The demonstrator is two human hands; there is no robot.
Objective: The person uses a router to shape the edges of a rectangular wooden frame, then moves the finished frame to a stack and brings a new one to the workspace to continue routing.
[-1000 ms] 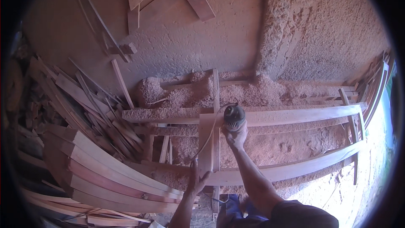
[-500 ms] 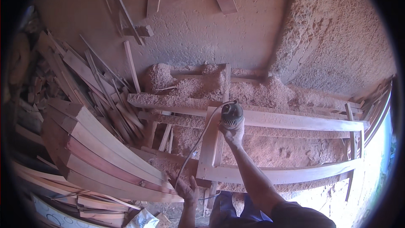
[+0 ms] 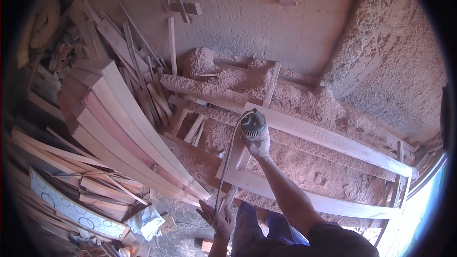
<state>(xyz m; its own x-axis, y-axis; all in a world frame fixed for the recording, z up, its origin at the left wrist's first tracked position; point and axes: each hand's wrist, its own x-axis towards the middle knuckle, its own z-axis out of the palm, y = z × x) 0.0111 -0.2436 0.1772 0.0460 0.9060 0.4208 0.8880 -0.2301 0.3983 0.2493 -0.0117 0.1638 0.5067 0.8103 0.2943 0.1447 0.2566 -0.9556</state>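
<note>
My right hand grips a dark power tool at the left end of a light wooden frame. The frame's short crosspiece lies under the tool, and two long, slightly curved rails run off to the right. A cord arches from the top of the tool down to my left hand. That hand is low, below the frame's left corner, with its fingers stretched out and the cord lying against it. My lower body in blue trousers is at the bottom edge.
Curved boards are stacked at the left, with scrap strips behind and more offcuts below them. Heaps of shavings cover the supports along the rough wall. A patterned panel and a white bag lie lower left.
My left hand has left the frame's corner and moved down, with fingers opened beside the cord. My right hand stays on the tool. The camera view has turned, so the scene appears rotated.
</note>
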